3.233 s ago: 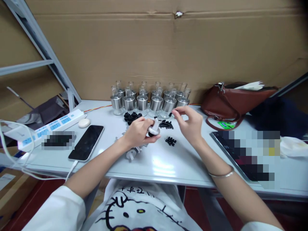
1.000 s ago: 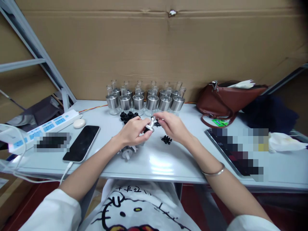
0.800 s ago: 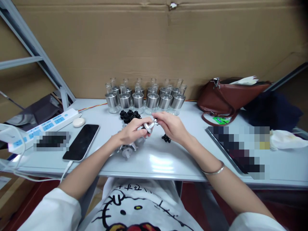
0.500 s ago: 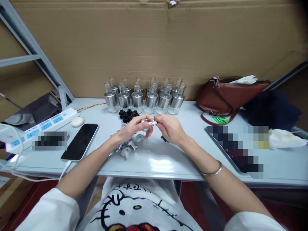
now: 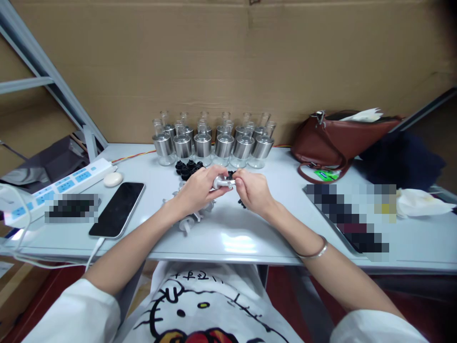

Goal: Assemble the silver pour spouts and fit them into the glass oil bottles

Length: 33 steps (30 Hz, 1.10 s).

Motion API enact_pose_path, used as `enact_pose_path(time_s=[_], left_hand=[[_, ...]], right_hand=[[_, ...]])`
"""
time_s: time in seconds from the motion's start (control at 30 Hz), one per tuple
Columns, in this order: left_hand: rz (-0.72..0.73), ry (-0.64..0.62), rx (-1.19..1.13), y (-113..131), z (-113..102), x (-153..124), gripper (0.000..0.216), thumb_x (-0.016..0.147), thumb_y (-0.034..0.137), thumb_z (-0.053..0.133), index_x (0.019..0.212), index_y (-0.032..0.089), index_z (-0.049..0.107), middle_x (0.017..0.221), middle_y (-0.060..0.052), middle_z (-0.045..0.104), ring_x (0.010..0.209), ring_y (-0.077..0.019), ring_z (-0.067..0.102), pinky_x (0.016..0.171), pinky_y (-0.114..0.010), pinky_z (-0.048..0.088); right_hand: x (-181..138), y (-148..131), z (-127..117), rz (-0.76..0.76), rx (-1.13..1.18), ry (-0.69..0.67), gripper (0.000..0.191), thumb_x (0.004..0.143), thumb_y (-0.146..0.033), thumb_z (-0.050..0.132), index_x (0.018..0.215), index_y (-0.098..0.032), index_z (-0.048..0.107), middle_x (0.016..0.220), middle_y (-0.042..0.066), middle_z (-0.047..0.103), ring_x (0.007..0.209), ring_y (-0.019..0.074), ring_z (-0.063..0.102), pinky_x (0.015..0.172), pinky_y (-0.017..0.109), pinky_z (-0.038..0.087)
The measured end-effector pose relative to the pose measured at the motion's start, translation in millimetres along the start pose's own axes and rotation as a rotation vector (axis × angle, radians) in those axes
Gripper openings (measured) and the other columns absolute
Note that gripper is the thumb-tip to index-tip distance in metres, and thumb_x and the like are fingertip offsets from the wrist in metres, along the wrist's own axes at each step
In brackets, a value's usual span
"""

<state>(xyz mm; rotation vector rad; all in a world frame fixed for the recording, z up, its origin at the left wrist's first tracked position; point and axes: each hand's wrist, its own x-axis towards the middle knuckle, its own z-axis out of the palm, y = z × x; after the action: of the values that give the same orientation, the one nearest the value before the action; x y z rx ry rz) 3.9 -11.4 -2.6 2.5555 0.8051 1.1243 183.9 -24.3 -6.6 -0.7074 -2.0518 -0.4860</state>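
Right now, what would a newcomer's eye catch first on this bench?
Likely two rows of metal-sleeved clear glass bottles before the brown cardboard wall. In front, the left hand holds a small silvery fitting, its tip at the right hand. A reddish-brown leathery bag sits right of the bottles.

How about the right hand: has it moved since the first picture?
Yes, leftward: judged against the standing bottles, the right hand has come across to the tip of the silver piece held by the left hand.
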Motion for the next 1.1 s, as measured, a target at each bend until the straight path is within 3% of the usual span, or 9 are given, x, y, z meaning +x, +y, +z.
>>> enact_pose_path(time_s=[0.07,0.17,0.47,0.8,0.93,1.1], left_hand=[[0.133,0.078,0.144,-4,1,-1,0.027,0.090,0.044,0.049,0.100,0.020,0.043,0.089,-0.002,0.061,0.069,-0.0124,0.055,0.068,-0.027,0.041],[0.278,0.109,0.264,-7,0,0,0.033,0.088,0.048,0.051,0.101,0.019,0.042,0.086,-0.002,0.062,0.066,-0.0127,0.056,0.068,-0.028,0.042],[0.475,0.134,0.344,-4,-3,3,0.031,0.088,0.036,0.056,0.109,0.017,0.044,0.098,-0.008,0.067,0.090,-0.0171,0.066,0.075,-0.029,0.052],[0.449,0.056,0.202,-9,-2,-1,0.023,0.088,0.027,0.056,0.108,0.018,0.048,0.097,-0.006,0.068,0.092,-0.0151,0.068,0.078,-0.026,0.057],[0.399,0.106,0.149,-5,0,-4,0.028,0.087,0.034,0.057,0.107,0.015,0.049,0.089,-0.006,0.070,0.081,-0.0139,0.070,0.070,-0.023,0.056],[0.339,0.160,0.109,0,5,-8,0.036,0.084,0.045,0.058,0.103,0.015,0.051,0.079,-0.004,0.070,0.066,-0.0143,0.069,0.059,-0.022,0.054]], right_hand=[[0,-1,0,0.018,0.017,0.006,0.033,0.099,-0.025,0.022,0.077,-0.020,0.045,0.054,-0.002,0.052,0.043,0.0108,0.046,0.045,0.021,0.036],[-1,-1,0,0.109,0.053,0.017,0.034,0.100,-0.028,0.023,0.074,-0.021,0.044,0.049,-0.004,0.049,0.038,0.0092,0.043,0.043,0.021,0.034],[-3,6,3,0.405,0.214,-0.059,0.038,0.098,-0.036,0.022,0.065,-0.022,0.034,0.044,-0.005,0.039,0.036,0.0090,0.039,0.042,0.022,0.031],[-7,13,3,0.368,0.082,-0.134,0.040,0.097,-0.038,0.023,0.065,-0.022,0.039,0.045,-0.003,0.042,0.037,0.0110,0.038,0.044,0.025,0.028],[-6,14,2,0.388,0.098,-0.117,0.040,0.098,-0.038,0.022,0.065,-0.022,0.039,0.044,-0.004,0.042,0.037,0.0111,0.039,0.044,0.025,0.028],[-4,11,1,0.270,0.063,-0.033,0.041,0.099,-0.034,0.021,0.065,-0.022,0.039,0.043,-0.004,0.040,0.036,0.0100,0.036,0.042,0.024,0.028]])
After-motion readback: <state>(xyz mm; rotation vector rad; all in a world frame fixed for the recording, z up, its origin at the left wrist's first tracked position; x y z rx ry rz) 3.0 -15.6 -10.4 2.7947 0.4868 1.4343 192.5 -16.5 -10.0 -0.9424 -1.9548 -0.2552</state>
